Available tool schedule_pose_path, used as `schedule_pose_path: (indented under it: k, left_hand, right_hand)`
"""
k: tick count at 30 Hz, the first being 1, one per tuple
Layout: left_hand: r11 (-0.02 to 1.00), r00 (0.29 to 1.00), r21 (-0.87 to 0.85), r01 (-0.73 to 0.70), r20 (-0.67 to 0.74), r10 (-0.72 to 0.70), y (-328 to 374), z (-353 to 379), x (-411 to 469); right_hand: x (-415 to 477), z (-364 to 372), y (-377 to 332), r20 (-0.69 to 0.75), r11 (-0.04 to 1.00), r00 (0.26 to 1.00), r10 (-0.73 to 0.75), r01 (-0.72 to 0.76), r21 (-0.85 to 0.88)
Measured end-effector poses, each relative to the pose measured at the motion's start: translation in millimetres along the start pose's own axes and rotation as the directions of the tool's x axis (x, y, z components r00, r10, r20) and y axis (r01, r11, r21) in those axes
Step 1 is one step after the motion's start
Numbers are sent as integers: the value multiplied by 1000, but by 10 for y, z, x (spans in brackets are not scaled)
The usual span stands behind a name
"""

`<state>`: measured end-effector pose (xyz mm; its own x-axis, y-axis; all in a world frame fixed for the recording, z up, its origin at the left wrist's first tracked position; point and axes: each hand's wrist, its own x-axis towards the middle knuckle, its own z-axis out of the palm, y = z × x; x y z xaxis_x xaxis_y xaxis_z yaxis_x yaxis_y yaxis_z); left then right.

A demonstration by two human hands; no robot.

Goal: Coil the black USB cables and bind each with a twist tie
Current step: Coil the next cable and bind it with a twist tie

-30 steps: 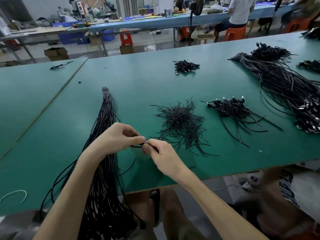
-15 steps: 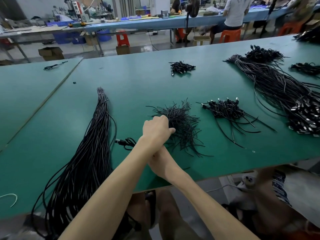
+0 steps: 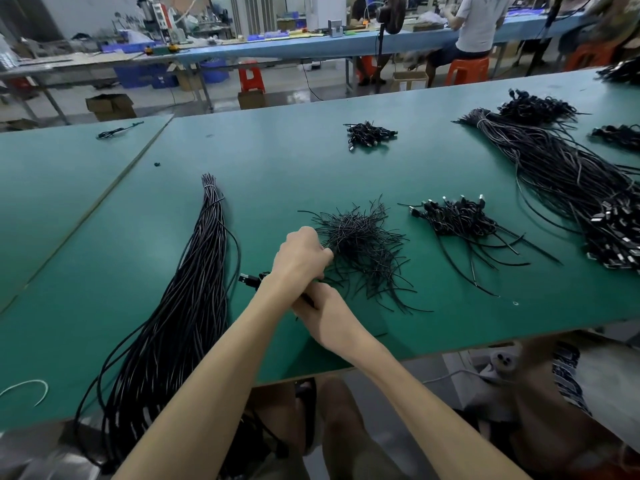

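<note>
Looking at the left hand (image 3: 299, 258), where was it? asked the first speaker.

It reached across the right forearm to the near edge of the pile of twist ties (image 3: 360, 244), answered the second. Its fingers were curled down into the ties, but the back of the hand hid them, so I could not tell if it had a tie between them.

And the right hand (image 3: 323, 315)?

It lay low on the green table (image 3: 277, 168), partly under the left wrist. Its fingers were closed around a black cable (image 3: 248, 280), and one plug of it stuck out to the left of the left wrist. How the rest of it was coiled I could not see.

Where were the other cables?

A long bundle of loose cables (image 3: 194, 306) lay at the person's left and hung over the near edge. A heap of coiled cables (image 3: 457, 220) lay just right of the ties, a smaller heap (image 3: 370, 133) farther back, and a big bundle (image 3: 554, 174) at the far right.

Anything more?

A white wire loop (image 3: 27, 389) lay near the left front edge.
</note>
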<state>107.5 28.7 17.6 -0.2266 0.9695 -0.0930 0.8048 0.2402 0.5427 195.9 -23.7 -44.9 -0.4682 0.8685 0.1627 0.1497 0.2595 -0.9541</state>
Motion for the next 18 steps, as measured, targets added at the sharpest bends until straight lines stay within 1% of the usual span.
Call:
schedule_pose_path:
  k: [7,9,11,13,15,17,18]
  left_hand:
    - [991,998,-128,-47,-40,42,-94,-95,-52]
    - [977,989,-185,-110,-114,90,-103,-140,-119]
    - [944,960,-258,-207,-240,145,-109,-230,-245]
    - [905,936,-319,-282,-298,187,-143,-344,-397]
    - [871,940,-379,-313,-256,226,-240,-429,-537]
    - [860,957,-424,-284,-182,226,-367,-478,-666]
    - [862,961,-427,-273,-167,221,-436,-482,-727]
  right_hand:
    - [-2,26,29,47,1000,999,-24,25,-16]
    - [-1,16,-1,42,998,999,-29,31,-60]
    - [1,8,-29,32,992,999,-34,37,-120]
    - [5,2,-31,18,991,999,-32,35,-130]
    - [9,-14,-27,-6,995,1000,-28,28,-95]
    - [5,-32,-20,-20,999,999,-37,36,-37]
    - [-1,-36,-24,-17,999,999,-38,38,-9]
